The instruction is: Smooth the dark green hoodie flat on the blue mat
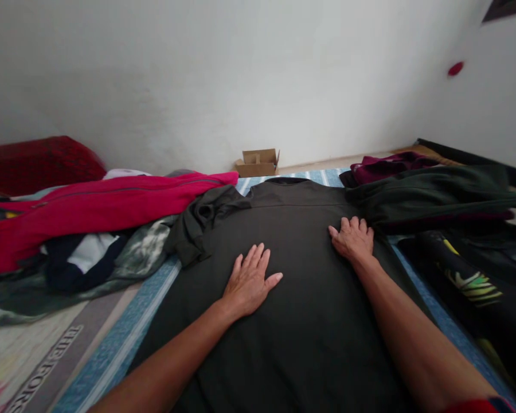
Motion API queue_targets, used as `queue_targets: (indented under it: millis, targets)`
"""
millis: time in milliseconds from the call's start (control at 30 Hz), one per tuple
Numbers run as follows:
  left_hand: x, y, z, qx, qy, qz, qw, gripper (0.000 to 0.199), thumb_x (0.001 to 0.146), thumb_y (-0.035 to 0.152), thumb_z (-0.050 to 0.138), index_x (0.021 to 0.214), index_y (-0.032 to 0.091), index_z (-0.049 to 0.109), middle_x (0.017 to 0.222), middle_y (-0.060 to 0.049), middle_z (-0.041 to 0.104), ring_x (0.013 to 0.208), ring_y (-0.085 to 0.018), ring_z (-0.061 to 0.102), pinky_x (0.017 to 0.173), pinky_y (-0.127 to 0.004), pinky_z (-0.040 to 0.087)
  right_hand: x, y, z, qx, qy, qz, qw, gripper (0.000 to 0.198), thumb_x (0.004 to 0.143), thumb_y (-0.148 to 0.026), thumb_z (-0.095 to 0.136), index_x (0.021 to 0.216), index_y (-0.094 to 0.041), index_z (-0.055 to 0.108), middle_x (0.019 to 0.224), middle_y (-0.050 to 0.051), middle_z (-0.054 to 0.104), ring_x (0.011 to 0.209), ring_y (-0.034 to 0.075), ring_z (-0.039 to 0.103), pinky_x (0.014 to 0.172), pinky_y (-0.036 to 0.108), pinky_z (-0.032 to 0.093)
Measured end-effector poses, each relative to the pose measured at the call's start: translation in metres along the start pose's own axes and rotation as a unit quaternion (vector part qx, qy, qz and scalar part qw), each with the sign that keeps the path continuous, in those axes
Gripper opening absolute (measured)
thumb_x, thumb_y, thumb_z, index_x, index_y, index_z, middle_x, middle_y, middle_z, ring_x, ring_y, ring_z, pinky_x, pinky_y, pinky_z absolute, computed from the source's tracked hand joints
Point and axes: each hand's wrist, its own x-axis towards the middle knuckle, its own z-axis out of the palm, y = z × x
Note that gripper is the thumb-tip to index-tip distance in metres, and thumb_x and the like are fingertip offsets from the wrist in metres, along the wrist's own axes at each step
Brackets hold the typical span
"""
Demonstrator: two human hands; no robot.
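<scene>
Spreading across the middle of the striped blue sheet (124, 338) is a large dark shirt (301, 321), matte and soft-looking, laid flat with its collar toward the far wall and its smooth back panel facing up; one sleeve is crumpled into a loose bunch at the upper left edge. To the left, a long bright pink fleece garment (90, 209) stretches over a heap of mottled grey-green cloth (141, 252) and a navy and white piece (86, 255), all rumpled and overlapping. To the right, a folded dark green garment (434, 195) lies just beside the shirt's shoulder, with a maroon one (387, 166) behind it and black fabric with yellow and green print (473, 284) nearer the camera, crowding that side of the shirt. A dark red cushion (38, 163) sits at the far left against the wall, and a small open cardboard box (258, 162) stands on the floor beyond the collar. The left hand (249, 284) rests palm down on the middle of the shirt, its fingers (258, 258) straight and slightly fanned, holding nothing. The right hand (353, 240) presses flat near the shirt's right shoulder, fingers close together and gently curved, touching the fabric next to the green garment without gripping it.
</scene>
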Motion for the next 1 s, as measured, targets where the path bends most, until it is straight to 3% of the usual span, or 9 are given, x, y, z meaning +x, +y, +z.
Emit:
queue_targets:
  millis: [367,633,767,1000]
  targets:
    - [-0.001,0.000,0.004,-0.010,0.015,0.006,1.000,0.073,0.089,0.061,0.019,0.144,0.014,0.024,0.153,-0.010,0.015,0.141,-0.025,0.009,0.111,-0.049,0.013,-0.003,0.007,-0.019,-0.007,-0.098,-0.037,0.994,0.063,0.092,-0.057,0.024,0.133,-0.012,0.041,0.141,0.019,0.033,0.132,0.034,0.025,0.102,0.050,0.023]
    - [-0.016,0.014,-0.005,-0.020,0.008,-0.001,1.000,0.070,0.089,0.058,0.022,0.143,0.013,0.028,0.153,-0.012,0.017,0.141,-0.026,0.009,0.110,-0.050,0.013,-0.084,0.003,-0.038,-0.013,-0.105,-0.155,0.982,0.073,0.090,-0.062,0.024,0.142,-0.011,0.030,0.148,0.018,0.024,0.138,0.030,0.015,0.108,0.045,0.013]
    - [-0.045,0.026,-0.004,-0.027,0.006,0.029,0.999,0.071,0.089,0.060,0.019,0.143,0.014,0.029,0.152,-0.011,0.017,0.141,-0.025,0.009,0.111,-0.050,0.013,-0.114,0.009,-0.033,-0.005,-0.121,-0.146,0.982,0.075,0.090,-0.063,0.023,0.143,-0.010,0.030,0.149,0.018,0.023,0.138,0.030,0.014,0.109,0.045,0.011]
    - [-0.066,0.026,0.008,-0.021,0.019,0.036,0.999,0.068,0.089,0.057,0.024,0.143,0.015,0.028,0.153,-0.010,0.016,0.141,-0.025,0.010,0.112,-0.050,0.011,-0.114,0.014,-0.031,-0.006,-0.121,-0.110,0.987,0.074,0.091,-0.061,0.024,0.144,-0.009,0.028,0.150,0.016,0.022,0.139,0.028,0.015,0.110,0.044,0.012]
